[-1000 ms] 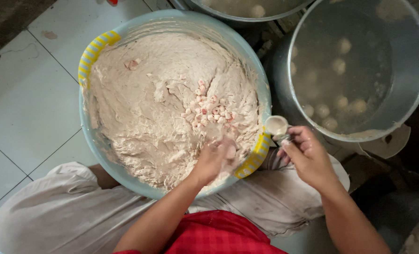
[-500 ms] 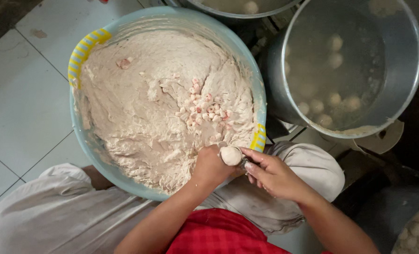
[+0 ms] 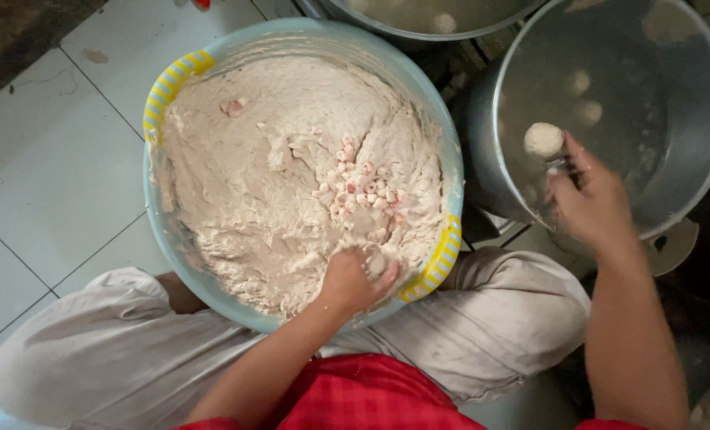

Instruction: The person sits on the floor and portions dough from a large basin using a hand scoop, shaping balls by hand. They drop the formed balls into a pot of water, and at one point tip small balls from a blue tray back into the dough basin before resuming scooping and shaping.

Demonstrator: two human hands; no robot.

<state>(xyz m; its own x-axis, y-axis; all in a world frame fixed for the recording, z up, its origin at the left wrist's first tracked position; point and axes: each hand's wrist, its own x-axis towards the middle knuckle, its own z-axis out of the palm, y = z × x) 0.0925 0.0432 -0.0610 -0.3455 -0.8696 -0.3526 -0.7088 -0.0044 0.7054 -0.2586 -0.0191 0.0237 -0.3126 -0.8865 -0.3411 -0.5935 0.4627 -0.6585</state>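
Note:
A wide pale blue basin with yellow striped handles holds a thick beige paste with small pink bits near its middle. My left hand is closed in the paste at the basin's near rim, squeezing some of it. My right hand reaches over a large metal pot at the right and grips a spoon; the spoon carries a round ball of paste above the pot's cloudy water, where other balls float.
A second metal pot with floating balls shows at the top edge. White floor tiles lie at the left. My legs in light trousers flank the basin, with a red checked garment below.
My right hand took the spooned ball from beside my left hand at the basin rim and carried it up and right over the metal pot. My left hand stayed in the paste.

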